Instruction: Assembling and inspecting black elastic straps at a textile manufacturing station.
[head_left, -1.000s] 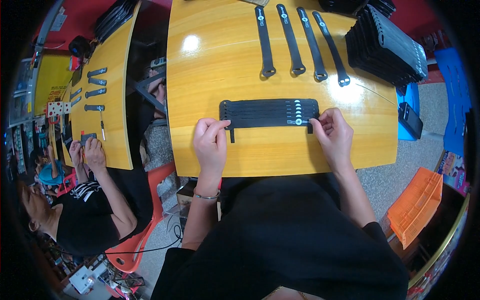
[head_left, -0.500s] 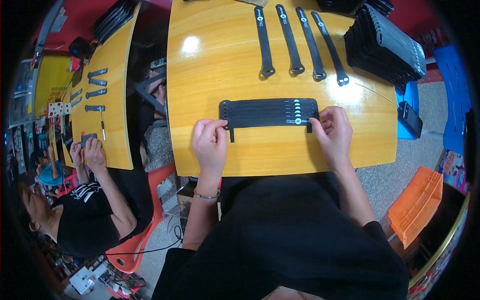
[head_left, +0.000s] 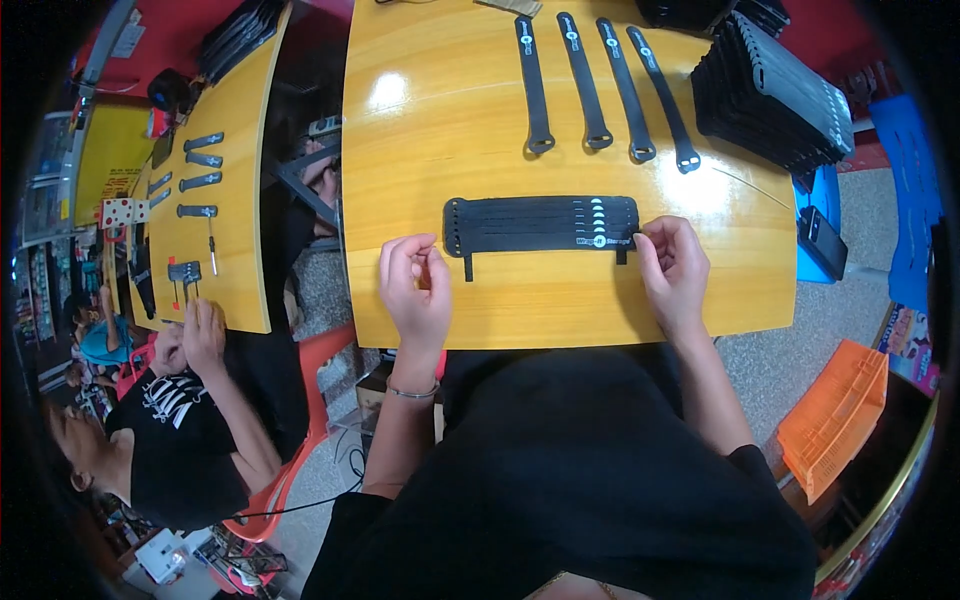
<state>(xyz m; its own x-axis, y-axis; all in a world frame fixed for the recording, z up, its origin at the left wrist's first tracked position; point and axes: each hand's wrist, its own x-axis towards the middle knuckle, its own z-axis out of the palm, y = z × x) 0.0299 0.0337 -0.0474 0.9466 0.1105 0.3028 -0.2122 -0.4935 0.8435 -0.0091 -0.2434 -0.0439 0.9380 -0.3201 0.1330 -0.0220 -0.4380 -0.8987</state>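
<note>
A flat stack of black hook-and-loop straps (head_left: 520, 225) lies crosswise on the yellow wooden table in front of me, overlapped so that a row of slotted ends shows at the left and white print at the right. Two short black tabs stick out below it. My left hand (head_left: 414, 295) is just off the stack's left end, fingers loosely bent and apart, holding nothing. At the other end is my right hand (head_left: 676, 275), its thumb tip by the stack's right edge; whether it touches I cannot tell. Its fingers are loosely curled, with nothing seen in them.
Several single black straps (head_left: 584, 85) lie spread at the table's far side. Folded black straps (head_left: 770, 95) are piled high at the far right. An orange crate (head_left: 832, 420) stands on the floor at right. A co-worker (head_left: 190, 450) sits at another table (head_left: 235, 240) on the left.
My left hand has come off the stack's left corner and its fingers have loosened. My right thumb has slid off the print to the edge. The co-worker's hands have drawn back from a small strap bundle.
</note>
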